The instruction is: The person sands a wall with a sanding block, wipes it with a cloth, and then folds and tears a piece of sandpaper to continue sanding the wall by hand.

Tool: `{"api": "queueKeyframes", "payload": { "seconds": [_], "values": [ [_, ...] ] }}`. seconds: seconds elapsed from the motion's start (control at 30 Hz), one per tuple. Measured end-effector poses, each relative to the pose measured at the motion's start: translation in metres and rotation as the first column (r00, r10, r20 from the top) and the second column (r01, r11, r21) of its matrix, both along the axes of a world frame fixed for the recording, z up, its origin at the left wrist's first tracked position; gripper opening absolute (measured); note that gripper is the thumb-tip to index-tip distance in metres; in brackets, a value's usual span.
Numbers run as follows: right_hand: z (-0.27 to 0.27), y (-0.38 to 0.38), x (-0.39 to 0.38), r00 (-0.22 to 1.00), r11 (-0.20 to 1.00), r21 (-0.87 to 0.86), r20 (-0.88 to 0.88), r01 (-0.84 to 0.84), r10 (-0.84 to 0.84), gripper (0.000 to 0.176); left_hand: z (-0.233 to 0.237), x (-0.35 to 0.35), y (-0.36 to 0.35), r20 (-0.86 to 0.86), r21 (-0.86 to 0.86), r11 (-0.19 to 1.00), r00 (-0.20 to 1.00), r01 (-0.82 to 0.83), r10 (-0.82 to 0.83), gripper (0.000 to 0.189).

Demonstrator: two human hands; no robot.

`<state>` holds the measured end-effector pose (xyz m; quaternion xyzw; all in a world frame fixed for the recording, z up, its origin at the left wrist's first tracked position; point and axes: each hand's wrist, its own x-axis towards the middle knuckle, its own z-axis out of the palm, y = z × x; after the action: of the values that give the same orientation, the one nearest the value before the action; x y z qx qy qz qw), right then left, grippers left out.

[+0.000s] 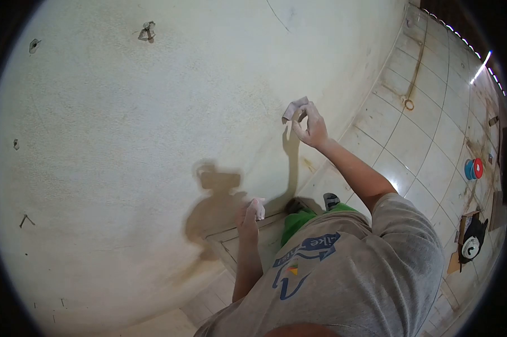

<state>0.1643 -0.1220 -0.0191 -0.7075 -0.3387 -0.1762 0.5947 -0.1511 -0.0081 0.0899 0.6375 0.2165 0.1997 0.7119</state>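
Cream wall [152, 112]; folded sheet [294, 108] in right hand [310, 128]; scrap [259, 209] in left hand [246, 219]

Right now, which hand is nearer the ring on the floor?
Right. The right hand, holding a sheet at the wall, is left of the ring; the left hand, gripping a scrap, is lower and farther left.
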Motion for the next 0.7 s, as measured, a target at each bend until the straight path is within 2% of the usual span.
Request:
{"api": "queueKeyframes", "payload": {
  "seconds": [0.1,0.2,0.3,0.4,0.5,0.57,0.6,0.7],
  "values": [
    [0.008,0.0,-0.005,0.984,0.992,0.123,-0.167,-0.042,0.063,0.06,0.006,0.006,-0.005,-0.026,0.0,1.0,1.0,0.001,-0.001,0.021],
    [0.015,0.006,-0.005,0.983,0.987,0.154,-0.184,0.033,-0.004,0.077,0.005,0.012,-0.009,-0.025,0.004,1.0,1.0,0.017,-0.017,0.02],
    [0.017,0.004,0.001,0.968,0.993,0.113,-0.252,0.045,-0.015,0.084,-0.005,0.012,-0.009,-0.058,0.064,0.998,0.998,0.003,0.0,0.019],
    [0.018,0.005,0.005,0.994,0.984,0.169,-0.106,0.058,-0.041,0.09,0.001,0.012,-0.015,-0.076,0.059,0.998,0.997,0.022,-0.018,0.018],
    [0.036,-0.006,-0.001,0.989,0.988,0.148,-0.131,-0.053,0.072,0.084,0.002,0.01,-0.016,-0.065,0.031,0.998,0.997,0.052,-0.05,0.019],
    [0.031,-0.002,-0.002,0.939,0.954,0.293,-0.306,-0.061,0.154,0.073,0.005,0.009,-0.018,-0.068,0.027,0.997,0.995,0.07,-0.068,0.019],
    [0.028,0.002,-0.001,0.901,0.931,0.362,-0.383,-0.054,0.202,0.067,0.007,0.01,-0.019,-0.068,0.025,0.997,0.995,0.08,-0.078,0.02],
    [0.008,0.024,-0.005,0.778,0.891,0.442,-0.594,0.103,0.204,0.057,0.011,0.008,-0.023,-0.165,-0.009,1.0,0.986,0.019,-0.02,0.021]
  ]
}}
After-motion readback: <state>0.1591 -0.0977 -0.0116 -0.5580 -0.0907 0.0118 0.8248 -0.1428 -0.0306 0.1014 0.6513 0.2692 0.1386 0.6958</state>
